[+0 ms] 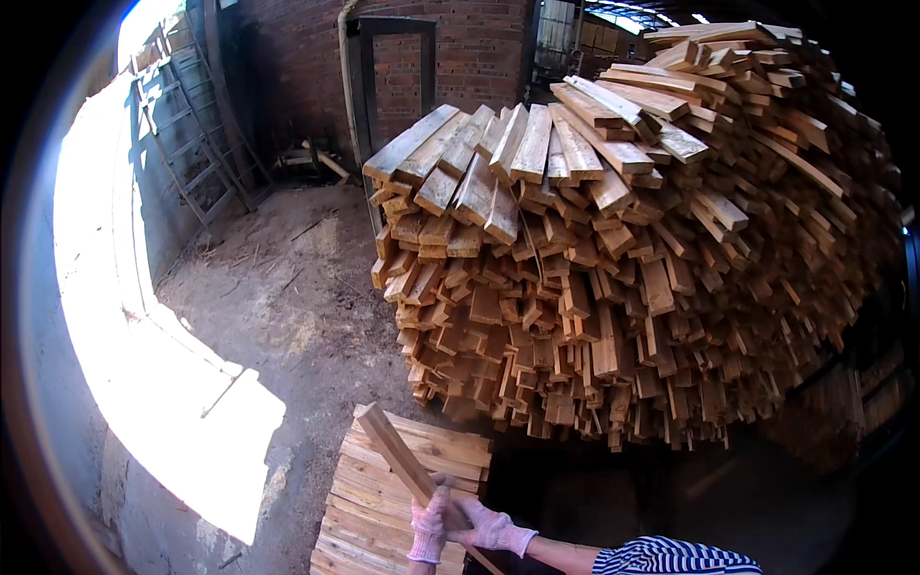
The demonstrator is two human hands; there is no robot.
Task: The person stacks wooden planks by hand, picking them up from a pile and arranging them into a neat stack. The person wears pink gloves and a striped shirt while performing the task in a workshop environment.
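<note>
left hand (428, 529): you'd got it wrapped tight round the plank (401, 454)
right hand (487, 526): clamped on it too, over the low stack (383, 508)

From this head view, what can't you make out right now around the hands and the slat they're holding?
- Lower end of the wooden slat: covered by the gloved left hand and right hand, then cut by the bottom edge.
- Near end of the low stack of slats: cut by the bottom edge.
- Floor under the big lumber pile: lost in deep shadow.
- Sunlit ground at left: overexposed, no detail.
</note>
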